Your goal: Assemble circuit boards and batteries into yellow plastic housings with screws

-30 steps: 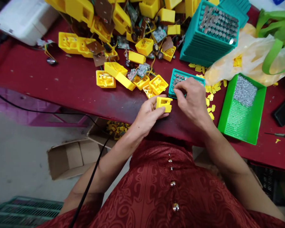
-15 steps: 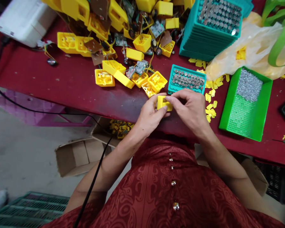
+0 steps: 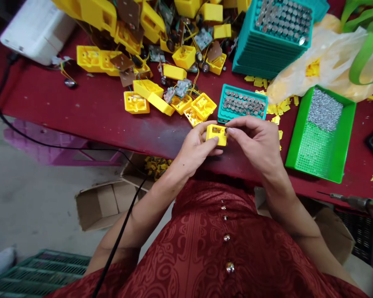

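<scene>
My left hand grips a small yellow plastic case at the front edge of the red table. My right hand has its thumb and forefinger pinched at the right side of the case; whatever they pinch is too small to make out. Just behind the hands lies a small teal tray filled with silver button cells. A heap of yellow cases with circuit boards and wires covers the back of the table.
A stack of teal trays stands at the back. A green basket holding small metal parts sits to the right, beside a plastic bag. Small yellow clips are scattered. A screwdriver tip shows at right. Cardboard boxes are below.
My right hand came back from the small teal tray to the yellow case and now pinches at its right side. My left hand kept its hold on the case.
</scene>
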`<state>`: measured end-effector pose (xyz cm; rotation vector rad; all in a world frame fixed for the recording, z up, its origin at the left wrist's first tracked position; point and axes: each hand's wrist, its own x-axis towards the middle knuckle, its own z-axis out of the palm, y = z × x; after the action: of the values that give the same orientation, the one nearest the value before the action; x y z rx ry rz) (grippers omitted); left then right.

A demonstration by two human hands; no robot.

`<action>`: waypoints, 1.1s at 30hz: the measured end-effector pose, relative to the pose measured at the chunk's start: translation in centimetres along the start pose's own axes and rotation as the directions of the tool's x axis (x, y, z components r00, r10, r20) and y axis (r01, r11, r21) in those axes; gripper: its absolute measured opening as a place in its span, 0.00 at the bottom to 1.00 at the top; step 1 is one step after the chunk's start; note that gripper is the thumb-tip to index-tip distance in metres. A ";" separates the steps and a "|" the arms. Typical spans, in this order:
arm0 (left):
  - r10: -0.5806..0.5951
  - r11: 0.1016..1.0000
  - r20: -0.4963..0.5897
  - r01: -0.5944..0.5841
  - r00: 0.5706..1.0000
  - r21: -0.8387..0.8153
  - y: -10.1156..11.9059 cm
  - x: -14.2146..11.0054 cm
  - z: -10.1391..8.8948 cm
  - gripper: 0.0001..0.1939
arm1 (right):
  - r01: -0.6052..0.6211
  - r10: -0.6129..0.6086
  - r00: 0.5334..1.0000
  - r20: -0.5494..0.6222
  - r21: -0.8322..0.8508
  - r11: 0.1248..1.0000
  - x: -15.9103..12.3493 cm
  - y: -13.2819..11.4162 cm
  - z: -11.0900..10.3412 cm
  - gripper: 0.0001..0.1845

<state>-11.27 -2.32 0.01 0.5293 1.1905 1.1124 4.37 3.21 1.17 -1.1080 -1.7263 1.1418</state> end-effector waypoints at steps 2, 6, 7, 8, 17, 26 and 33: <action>0.026 0.997 0.005 -0.026 1.000 0.070 -0.2 0.1 0.1 0.23 | 0.100 -0.102 0.995 -0.014 -0.117 0.988 0.0 -0.1 0.0 0.05; 0.267 0.855 0.037 -0.254 0.963 0.453 -0.4 0.1 -0.2 0.25 | 0.194 -0.206 0.978 -0.032 -0.226 0.955 0.0 0.0 -0.2 0.07; 0.373 0.746 0.069 -0.343 0.925 0.572 -0.3 0.0 -0.4 0.25 | 0.203 -0.222 0.973 -0.056 -0.234 0.951 -0.1 0.0 -0.3 0.06; 0.472 0.614 0.114 -0.418 0.874 0.669 -0.2 0.0 -0.5 0.26 | 0.207 -0.232 0.969 -0.083 -0.237 0.949 -0.1 0.1 -0.4 0.06; 0.650 0.115 0.370 -0.566 0.664 0.816 -0.6 1.8 -1.1 0.28 | 0.177 -0.218 0.967 -0.131 -0.269 0.947 -0.5 0.8 -1.1 0.05; 0.620 0.494 0.153 -0.534 0.770 0.686 -1.9 4.2 -2.5 0.26 | 0.050 -0.055 0.990 -0.131 -0.039 0.998 -0.6 2.0 -0.4 0.06; 0.615 0.639 0.082 -0.556 0.785 0.531 -3.0 4.8 -3.3 0.29 | -0.047 0.049 0.998 -0.025 0.070 0.996 -0.2 2.8 0.1 0.07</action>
<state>-13.24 0.04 -5.81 1.3918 1.4788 1.3623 5.06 3.61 -1.52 -1.1231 -1.6352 1.2017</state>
